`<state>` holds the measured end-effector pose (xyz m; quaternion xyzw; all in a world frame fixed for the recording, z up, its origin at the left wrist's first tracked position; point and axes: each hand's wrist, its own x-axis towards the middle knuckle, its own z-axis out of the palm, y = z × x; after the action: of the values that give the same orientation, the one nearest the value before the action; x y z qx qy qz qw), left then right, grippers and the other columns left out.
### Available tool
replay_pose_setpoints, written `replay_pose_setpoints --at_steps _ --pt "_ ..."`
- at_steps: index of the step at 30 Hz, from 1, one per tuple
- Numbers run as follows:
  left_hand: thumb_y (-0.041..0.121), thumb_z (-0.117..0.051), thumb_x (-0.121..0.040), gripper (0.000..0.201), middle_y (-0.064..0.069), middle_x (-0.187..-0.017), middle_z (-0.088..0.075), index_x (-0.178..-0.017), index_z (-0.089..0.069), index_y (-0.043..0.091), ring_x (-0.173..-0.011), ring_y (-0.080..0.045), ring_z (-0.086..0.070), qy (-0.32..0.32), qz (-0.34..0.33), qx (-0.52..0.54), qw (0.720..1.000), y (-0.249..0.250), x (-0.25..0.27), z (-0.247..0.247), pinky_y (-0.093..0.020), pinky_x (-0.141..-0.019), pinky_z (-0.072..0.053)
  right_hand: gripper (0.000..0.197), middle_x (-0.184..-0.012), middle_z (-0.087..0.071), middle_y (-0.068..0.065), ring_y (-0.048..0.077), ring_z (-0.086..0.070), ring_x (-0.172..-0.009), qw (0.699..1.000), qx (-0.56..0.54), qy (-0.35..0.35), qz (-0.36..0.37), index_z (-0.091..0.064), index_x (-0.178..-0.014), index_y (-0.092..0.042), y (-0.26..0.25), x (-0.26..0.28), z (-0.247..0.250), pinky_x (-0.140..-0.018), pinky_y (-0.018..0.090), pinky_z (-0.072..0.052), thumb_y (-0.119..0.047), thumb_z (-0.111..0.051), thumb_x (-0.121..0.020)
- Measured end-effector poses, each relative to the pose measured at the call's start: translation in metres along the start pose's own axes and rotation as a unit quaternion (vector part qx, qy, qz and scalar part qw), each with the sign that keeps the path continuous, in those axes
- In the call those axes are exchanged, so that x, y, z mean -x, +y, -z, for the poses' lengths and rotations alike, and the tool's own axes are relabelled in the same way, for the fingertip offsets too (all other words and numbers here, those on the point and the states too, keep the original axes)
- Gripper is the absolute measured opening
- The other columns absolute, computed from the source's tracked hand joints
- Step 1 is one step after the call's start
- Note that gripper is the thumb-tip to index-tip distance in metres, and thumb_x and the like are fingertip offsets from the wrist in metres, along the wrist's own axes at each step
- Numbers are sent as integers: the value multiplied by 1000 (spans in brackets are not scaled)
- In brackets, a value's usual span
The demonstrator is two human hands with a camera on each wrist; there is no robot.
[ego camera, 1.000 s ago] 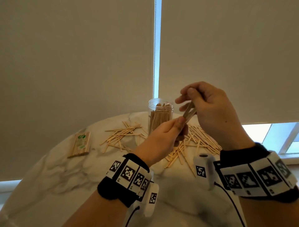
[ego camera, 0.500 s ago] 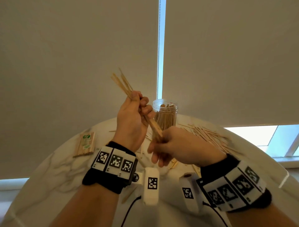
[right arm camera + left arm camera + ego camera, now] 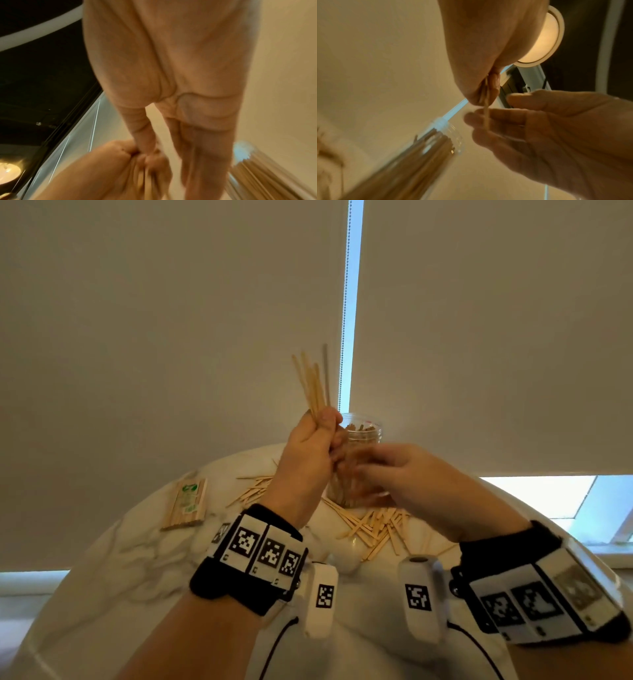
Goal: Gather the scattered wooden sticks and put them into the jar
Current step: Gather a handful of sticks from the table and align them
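Out beyond the left hand (image 3: 310, 455), a wrapped bundle (image 3: 186, 503) lies on the worktop (image 3: 144, 556). That hand's fingers curl round an upright fan of sticks (image 3: 313, 383). The right hand (image 3: 404, 477), fingers loosely extended, touches their lower ends in front of the jar (image 3: 361, 436), with loose sticks below. Light, stiff, splaying easily: probably best gripped mid-length, ends squared.

A round white marble table (image 3: 113, 570) stands before two drawn beige roller blinds (image 3: 171, 337), daylight showing in the gap between them. A wrapped packet (image 3: 186, 505) with green print lies at the table's left edge, and a round ceiling lamp (image 3: 546, 40) glows overhead.
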<state>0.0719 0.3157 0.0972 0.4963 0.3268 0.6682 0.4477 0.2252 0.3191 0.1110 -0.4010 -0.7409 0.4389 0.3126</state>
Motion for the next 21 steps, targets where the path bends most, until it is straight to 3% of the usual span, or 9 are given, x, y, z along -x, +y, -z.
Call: replay_pose_setpoints --at_steps 3,5,7,10,12,14,16,18,21 --pt "57 -32 -102 48 13 -56 -45 -80 -49 17 -44 -2 -44 -88 80 -183 976 3 7 -1 -16 -47 -39 54 -130 -60 -15 12 -59 -120 982 -3 174 66 -40 -146 -36 -11 6 18 -104 46 -48 -55 -53 -97" --pt "64 -30 -97 53 14 -52 -47 -77 -49 19 -44 -2 -42 -169 106 -273 941 0 13 -9 -17 -47 -38 52 -132 -51 -25 4 -51 -125 965 -2 235 117 -36 -149 -41 -20 12 25 -105 39 -44 -57 -44 -100" --pt "63 -31 -96 52 14 -53 -47 -79 -52 18 -43 -1 -39 -218 77 -337 913 -4 16 -17 -17 -46 -36 36 -127 -59 -21 0 -55 -114 970 73 203 108 -55 -136 -35 -20 15 29 -103 38 -47 -46 -40 -105" --pt "47 -36 -104 44 10 -58 -47 -85 -57 14 -44 -1 -38 -223 31 -354 908 -10 15 -20 -22 -48 -34 34 -98 -74 -7 10 -68 -97 987 123 78 62 -74 -102 -27 -16 15 23 -96 45 -53 -37 -42 -105" --pt "43 -38 -104 41 10 -56 -47 -94 -60 10 -44 -2 -39 -215 26 -353 910 -12 11 -17 -24 -48 -35 34 -98 -74 -5 11 -68 -97 989 113 75 56 -73 -104 -26 -12 12 21 -96 43 -53 -38 -41 -106" --pt "44 -45 -102 28 9 -58 -51 -98 -61 21 -47 -3 -43 -221 14 -378 899 -9 9 -11 -22 -49 -38 41 -105 -72 -5 12 -67 -101 992 102 70 37 -68 -116 -28 -8 7 20 -97 42 -52 -53 -37 -103" --pt "49 -53 -98 25 9 -71 -63 -105 -64 28 -57 -2 -56 -216 17 -422 880 -9 8 -1 -20 -58 -47 57 -105 -71 -7 13 -68 -100 992 90 87 -1 -64 -120 -30 0 2 22 -98 44 -52 -71 -32 -96" --pt "53 -59 -93 33 6 -83 -69 -102 -68 22 -73 -7 -65 -179 39 -497 848 -15 8 16 -27 -72 -52 59 -98 -72 -4 14 -70 -91 986 124 101 -51 -66 -112 -22 10 -1 28 -94 47 -54 -70 -34 -96" --pt "56 -68 -86 35 4 -80 -68 -86 -64 21 -76 -13 -63 -131 129 -626 758 -30 15 50 -29 -65 -43 52 -88 -74 0 15 -71 -82 947 266 33 -176 -69 -101 -11 30 0 37 -90 41 -58 -60 -51 -96"
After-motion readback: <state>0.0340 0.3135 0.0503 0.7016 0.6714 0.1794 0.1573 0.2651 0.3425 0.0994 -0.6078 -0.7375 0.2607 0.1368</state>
